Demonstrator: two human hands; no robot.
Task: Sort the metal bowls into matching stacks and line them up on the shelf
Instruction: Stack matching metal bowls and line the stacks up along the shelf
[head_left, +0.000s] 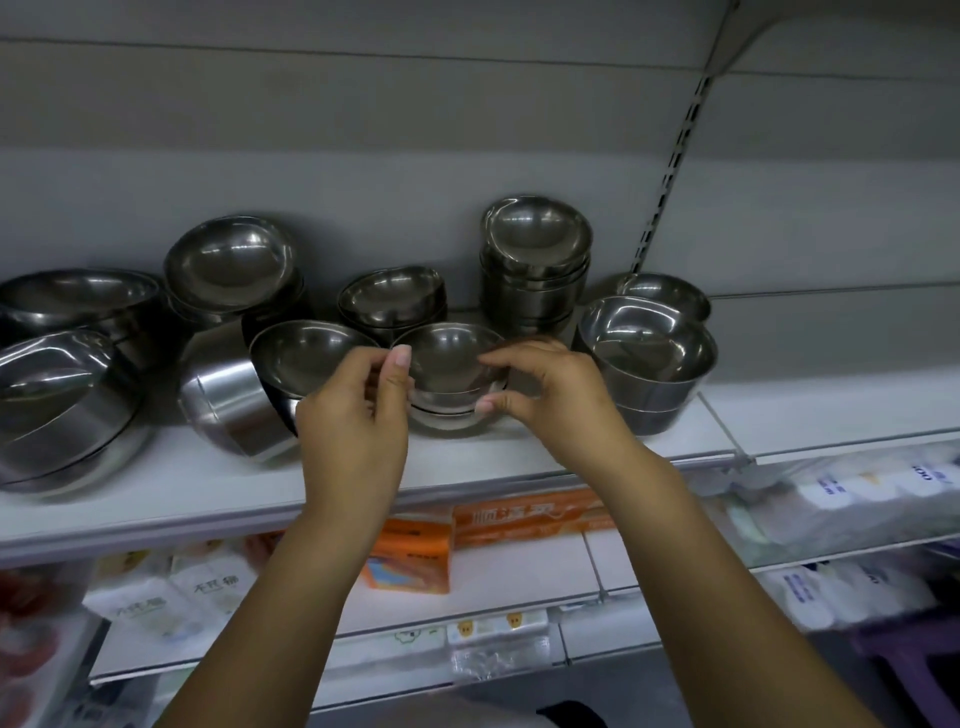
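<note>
- Both hands at the small stack of bowls (449, 374) at the front centre of the shelf (218, 499).
- Left hand (358, 415): thumb and fingers curled at the stack's left rim, half closed; firm contact not certain.
- Right hand (545, 395): fingers arched over the right rim, thumb low on the side wall; loosely cupped, grip not confirmed.
- Stack rests on the shelf, between a tilted bowl (311, 358) to the left and a deeper stack (649, 358) to the right.
- Tall stack (537, 260) stands behind, near the back wall.
- Step judged: seating or squaring this stack.
- Next: close both hands on the rim, then slide it in line with its neighbours; the tilted bowl may get knocked.
</note>
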